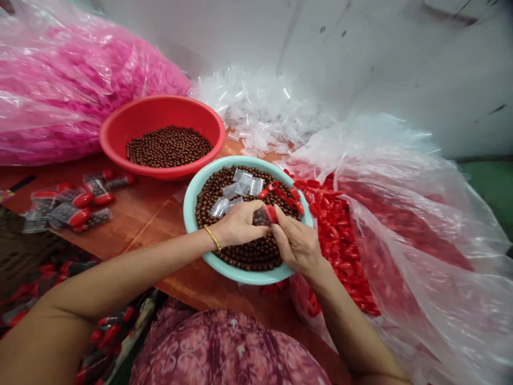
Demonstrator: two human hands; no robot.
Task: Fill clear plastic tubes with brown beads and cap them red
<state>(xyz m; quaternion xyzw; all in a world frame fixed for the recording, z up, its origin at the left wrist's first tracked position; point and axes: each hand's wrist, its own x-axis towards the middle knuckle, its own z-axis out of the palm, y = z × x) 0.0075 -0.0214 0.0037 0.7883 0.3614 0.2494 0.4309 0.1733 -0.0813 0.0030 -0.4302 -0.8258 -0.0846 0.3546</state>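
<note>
A small clear plastic container filled with dark balls [261,217] is held over the light-blue basin [248,276]. My left hand [237,222] is closed around its clear body. On its red cap [271,214], the fingers of my right hand [298,239] are pressed. Brown round balls [256,255] fill much of the basin beneath both hands. Several empty clear containers [242,184] lie on top of the balls. Beside them, at the basin's right side, rest several loose red caps [277,191].
A red basin [160,170] of brown balls stands behind left. Filled containers [76,206] lie at the table's left, with more below its edge. Clear containers [256,112] are heaped at the wall. Plastic bags hold red caps [340,240] at right and pink pieces [100,80] at left.
</note>
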